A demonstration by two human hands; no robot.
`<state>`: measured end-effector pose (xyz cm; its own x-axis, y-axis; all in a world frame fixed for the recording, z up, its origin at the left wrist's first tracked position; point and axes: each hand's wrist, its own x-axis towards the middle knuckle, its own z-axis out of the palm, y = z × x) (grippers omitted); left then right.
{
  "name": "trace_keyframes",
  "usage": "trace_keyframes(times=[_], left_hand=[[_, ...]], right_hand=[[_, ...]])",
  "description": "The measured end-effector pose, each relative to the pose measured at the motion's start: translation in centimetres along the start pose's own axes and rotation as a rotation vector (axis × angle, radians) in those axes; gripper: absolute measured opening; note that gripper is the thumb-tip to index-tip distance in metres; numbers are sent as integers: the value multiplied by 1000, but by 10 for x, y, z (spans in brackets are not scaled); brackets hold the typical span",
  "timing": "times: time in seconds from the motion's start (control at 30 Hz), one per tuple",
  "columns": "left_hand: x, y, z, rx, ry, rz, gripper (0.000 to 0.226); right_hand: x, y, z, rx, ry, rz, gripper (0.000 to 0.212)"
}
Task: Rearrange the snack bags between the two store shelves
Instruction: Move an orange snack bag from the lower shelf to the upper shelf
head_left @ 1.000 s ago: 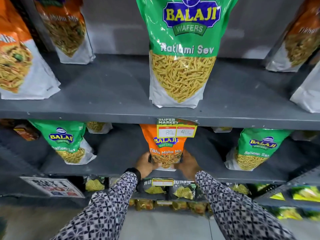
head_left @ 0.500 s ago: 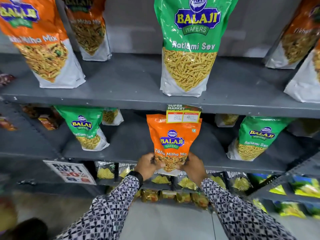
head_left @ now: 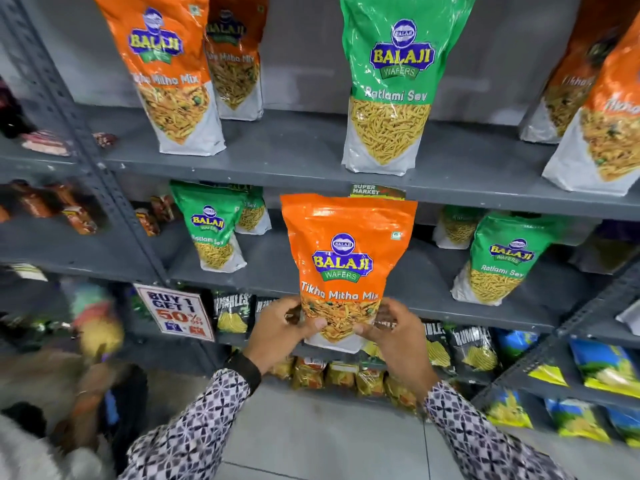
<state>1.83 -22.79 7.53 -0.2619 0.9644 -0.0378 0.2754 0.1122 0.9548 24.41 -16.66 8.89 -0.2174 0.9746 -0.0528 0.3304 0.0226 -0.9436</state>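
Observation:
I hold an orange Tikha Mitha Mix bag (head_left: 348, 258) upright in front of the lower shelf (head_left: 408, 304), off the shelf and out in the aisle. My left hand (head_left: 280, 332) grips its bottom left corner and my right hand (head_left: 398, 336) its bottom right. On the upper shelf (head_left: 294, 168) stand a green Ratlami Sev bag (head_left: 389, 88) in the middle, orange bags (head_left: 169, 74) at the left and more orange bags (head_left: 602, 109) at the right. The lower shelf carries green Ratlami Sev bags at the left (head_left: 211, 226) and right (head_left: 502, 261).
A "Buy 1 Get 1 50%" sign (head_left: 176, 311) hangs at the lower left. Black chip bags (head_left: 471, 348) and small packets fill the shelves below. A grey upright post (head_left: 72, 109) divides the racks. A blurred person (head_left: 69, 375) stands at the left.
Both hands have pulled the orange bag out from the lower shelf and lifted it, so its top now covers the price tag. The view has shifted left.

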Motion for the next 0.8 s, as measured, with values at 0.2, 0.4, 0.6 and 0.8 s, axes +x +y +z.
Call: trace_keyframes(times=[0.2,0.4,0.6,0.8], left_hand=[[-6,84,-37,-64,106,197,32],[29,153,-84,-19,283,353,22],[93,191,-124,9,394,391,19],[152,199,-137,34,381,368,20]], right_hand=[[7,-85,-14,108,22,-219,54],[56,-177,-2,140,35,-461,50],[135,-240,29,-12,35,-583,37],[185,-261,56,-166,123,-548,37]])
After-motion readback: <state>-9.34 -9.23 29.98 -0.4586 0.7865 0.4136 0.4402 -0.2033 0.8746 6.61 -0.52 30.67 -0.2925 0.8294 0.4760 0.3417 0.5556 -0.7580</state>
